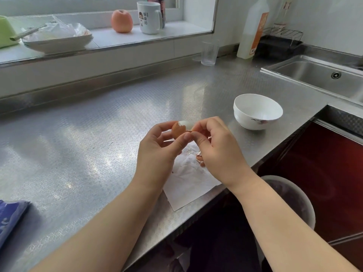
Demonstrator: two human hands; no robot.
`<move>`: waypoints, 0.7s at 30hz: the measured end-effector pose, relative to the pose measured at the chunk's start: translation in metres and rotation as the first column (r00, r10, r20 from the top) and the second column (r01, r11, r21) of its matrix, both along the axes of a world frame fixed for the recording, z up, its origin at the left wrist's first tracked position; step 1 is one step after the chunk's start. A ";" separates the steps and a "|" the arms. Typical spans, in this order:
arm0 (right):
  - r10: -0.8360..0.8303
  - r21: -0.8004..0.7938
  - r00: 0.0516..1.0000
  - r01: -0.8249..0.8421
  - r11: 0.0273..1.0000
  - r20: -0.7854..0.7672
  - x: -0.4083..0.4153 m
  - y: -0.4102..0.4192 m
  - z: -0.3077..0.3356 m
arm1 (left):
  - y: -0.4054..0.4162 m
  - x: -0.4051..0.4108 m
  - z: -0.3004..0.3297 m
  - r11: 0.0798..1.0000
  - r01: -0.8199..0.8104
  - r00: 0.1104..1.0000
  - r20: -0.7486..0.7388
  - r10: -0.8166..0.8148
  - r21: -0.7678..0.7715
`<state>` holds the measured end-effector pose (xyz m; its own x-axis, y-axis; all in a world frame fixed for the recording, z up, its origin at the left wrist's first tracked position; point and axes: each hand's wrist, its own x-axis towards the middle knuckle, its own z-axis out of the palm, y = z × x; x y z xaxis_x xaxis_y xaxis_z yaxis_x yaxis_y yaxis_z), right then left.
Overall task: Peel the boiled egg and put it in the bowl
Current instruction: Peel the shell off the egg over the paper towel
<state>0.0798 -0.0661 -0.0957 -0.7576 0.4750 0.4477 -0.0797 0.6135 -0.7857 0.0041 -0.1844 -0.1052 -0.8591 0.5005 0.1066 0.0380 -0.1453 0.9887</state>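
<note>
While left hand (pixel 157 152) cradled egg (pixel 179 128) above bench (pixel 82 138), fingers closed round brown half, right hand (pixel 218 148) pinched shell flake at bared white tip. Tissue (pixel 188 177) beneath caught shell bits (pixel 200 158). Empty bowl (pixel 257 111) waited near, two o'clock, for easy drop.

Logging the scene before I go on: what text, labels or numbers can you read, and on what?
"妹妹的": vertical print beside a cartoon figure on the white mug on the windowsill.
Orange label on the tall white bottle by the sink: has print, too blurred to read.
Blue packet at the counter's left edge: pale markings, unreadable.
Nothing else carries text.
</note>
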 end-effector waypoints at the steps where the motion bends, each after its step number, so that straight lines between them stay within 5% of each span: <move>1: 0.000 -0.013 1.000 0.000 1.000 0.010 0.000 0.000 0.000 | 0.000 0.000 0.000 1.000 0.006 1.000 -0.010 -0.006 -0.002; 12: -0.099 -0.134 0.994 0.093 0.987 -0.036 0.010 0.018 0.015 | -0.002 0.002 0.004 0.999 -0.019 0.999 0.032 0.018 0.037; 17: -0.001 0.063 0.973 -0.014 0.998 0.231 0.020 0.020 0.002 | -0.002 0.003 0.006 0.999 -0.024 0.999 0.038 0.023 0.024; 21: -0.117 0.157 0.980 0.092 0.983 0.158 0.018 0.018 0.009 | 0.000 0.005 0.006 1.000 0.000 1.000 0.028 0.000 0.003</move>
